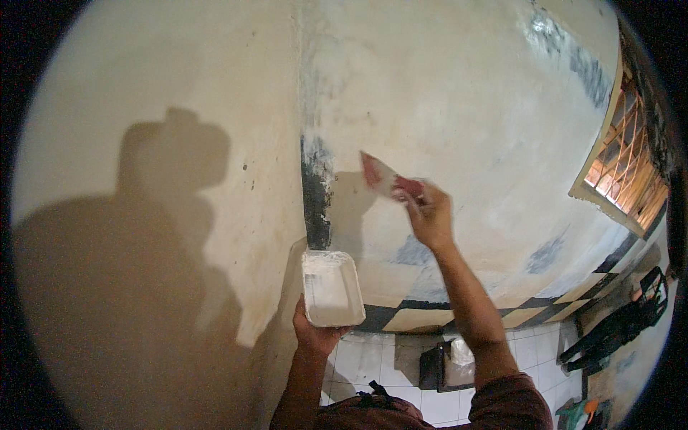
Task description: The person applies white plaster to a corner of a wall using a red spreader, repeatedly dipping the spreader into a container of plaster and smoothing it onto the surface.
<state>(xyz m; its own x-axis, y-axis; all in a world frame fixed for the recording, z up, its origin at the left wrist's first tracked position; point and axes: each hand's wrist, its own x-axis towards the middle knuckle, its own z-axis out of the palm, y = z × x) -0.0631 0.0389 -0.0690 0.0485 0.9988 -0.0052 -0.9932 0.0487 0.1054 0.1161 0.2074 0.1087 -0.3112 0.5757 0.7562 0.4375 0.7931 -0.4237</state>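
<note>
My right hand (432, 215) is raised in front of the wall, its fingers closed round the handle of a putty knife (381, 176). The blade points up and left, with reddish colouring on it. Below and to the left, my left hand (314, 334) grips a shallow white tray (352, 283) by its lower end. White paste (321, 260) is smeared along the tray's far end. Close to the room corner, a dark strip (316, 201) runs down the wall above the tray, patchy with white. Whether the blade touches the wall I cannot tell.
A plain wall (265, 86) meets the patched one at the left, carrying my shadow. To the right is a window with a metal grille (625, 161). A dark box-like object (433, 367) stands on the white tiled floor (365, 358). Another person (618, 326) in dark clothes is at far right.
</note>
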